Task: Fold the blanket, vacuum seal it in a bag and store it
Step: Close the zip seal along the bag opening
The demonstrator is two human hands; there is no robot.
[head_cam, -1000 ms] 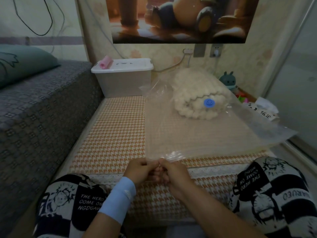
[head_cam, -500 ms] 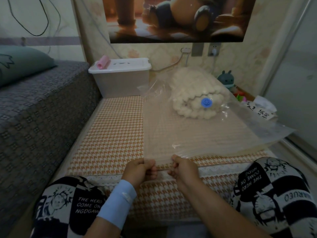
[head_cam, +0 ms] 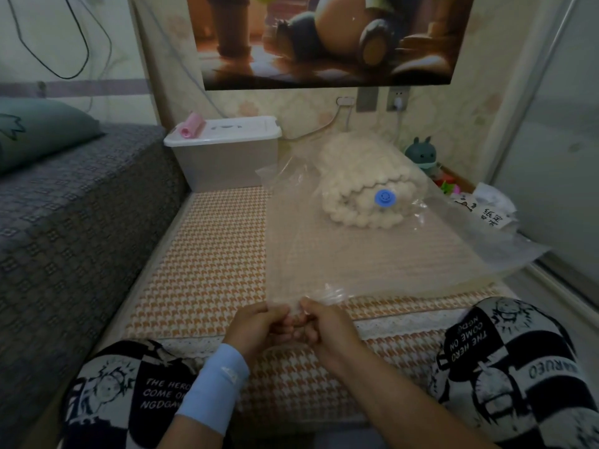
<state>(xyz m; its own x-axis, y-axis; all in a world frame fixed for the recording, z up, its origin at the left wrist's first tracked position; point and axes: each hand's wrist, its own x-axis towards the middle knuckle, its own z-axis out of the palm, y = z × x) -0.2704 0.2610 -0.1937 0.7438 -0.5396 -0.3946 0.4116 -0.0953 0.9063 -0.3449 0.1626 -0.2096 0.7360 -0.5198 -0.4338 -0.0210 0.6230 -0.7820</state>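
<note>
Hands: two, at 6 o'clock; left hand (head_cam: 259, 325) and right hand (head_cam: 327, 328) both pinch the bag's (head_cam: 356, 254) near edge.
Bag: one, clear crinkled plastic, flat on the mat (head_cam: 210, 254).
Blanket (head_cam: 356, 176): one cream bobbly roll inside it, 12 o'clock, under one round blue valve (head_cam: 384, 198).
Hidden: the pinch itself, behind knuckles.

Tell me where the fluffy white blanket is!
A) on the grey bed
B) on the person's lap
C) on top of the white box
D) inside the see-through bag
D: the rolled blanket lies inside the clear bag, with the blue valve over it, while the left hand and right hand pinch the bag's near edge.
</note>
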